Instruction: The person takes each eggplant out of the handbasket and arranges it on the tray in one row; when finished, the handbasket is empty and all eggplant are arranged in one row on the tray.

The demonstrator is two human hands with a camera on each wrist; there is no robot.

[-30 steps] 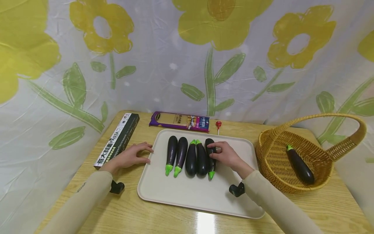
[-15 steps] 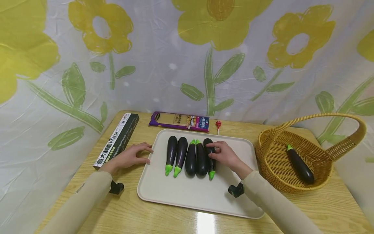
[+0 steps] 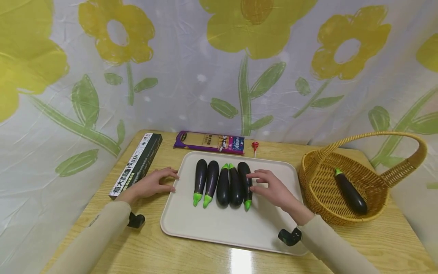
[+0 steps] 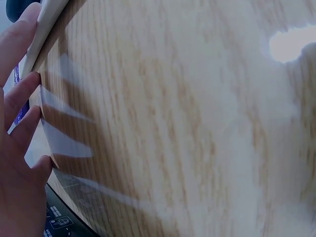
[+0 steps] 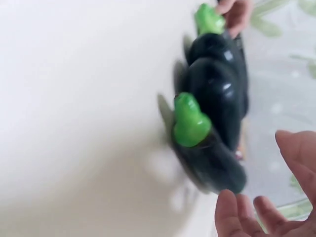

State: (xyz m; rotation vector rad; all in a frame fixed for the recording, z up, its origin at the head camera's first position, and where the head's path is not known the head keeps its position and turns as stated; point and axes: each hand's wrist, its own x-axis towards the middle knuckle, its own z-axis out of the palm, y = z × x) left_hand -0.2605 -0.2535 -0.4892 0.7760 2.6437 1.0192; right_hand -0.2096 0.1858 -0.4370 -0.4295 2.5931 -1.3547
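Several eggplants lie side by side on a white tray [image 3: 205,226] in the head view. At the row's right end is an eggplant [image 3: 243,173] with its green stem end toward the person. My right hand [image 3: 273,190] hovers just right of it, thumb and fingers spread, holding nothing. In the right wrist view, that eggplant [image 5: 212,165] lies beyond the spread fingertips. My left hand [image 3: 152,184] is at the tray's left rim, thumb and fingers apart; whether it touches the rim is unclear. The left wrist view shows this hand [image 4: 22,168] above the wooden table.
A wicker basket [image 3: 316,203] with a tall handle stands right of the tray, one eggplant [image 3: 350,192] inside. Left lies a pasta box [image 3: 137,165]. Behind the tray are a purple pasta packet [image 3: 210,142] and a red lollipop [image 3: 254,145]. A flowered curtain [image 3: 181,87] hangs behind.
My right hand has let go of the rightmost eggplant and drawn back slightly toward the right and the person. The left hand and the eggplants have stayed in place.
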